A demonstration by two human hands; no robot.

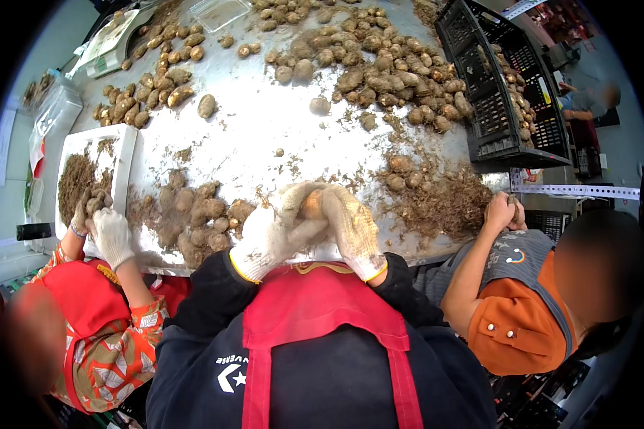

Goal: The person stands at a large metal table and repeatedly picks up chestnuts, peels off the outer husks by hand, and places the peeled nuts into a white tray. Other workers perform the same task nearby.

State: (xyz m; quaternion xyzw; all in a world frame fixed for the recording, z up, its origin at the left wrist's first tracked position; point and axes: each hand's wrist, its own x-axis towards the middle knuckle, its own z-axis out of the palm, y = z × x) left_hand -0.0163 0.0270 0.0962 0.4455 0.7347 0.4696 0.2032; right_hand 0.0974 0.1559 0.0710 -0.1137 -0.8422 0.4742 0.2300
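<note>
In soiled white knit gloves, my left hand [270, 232] and my right hand [352, 223] meet over the near edge of the metal table. Both are closed around a brown taro root [312, 204], which shows only in part between the fingers. Some fingers look blurred. Just left of my left hand lies a heap of earthy taro roots [193, 211]. Beyond my right hand, loose root hairs and dirt [433, 207] are spread with a few roots among them.
A large taro pile [386, 71] covers the far table beside a black plastic crate [488, 86] holding more. Smaller heaps [132, 100] lie far left. At left is a white foam box [125, 154] with scraps. Gloved co-worker hands [104, 229] work left; another co-worker's hands [504, 209], right.
</note>
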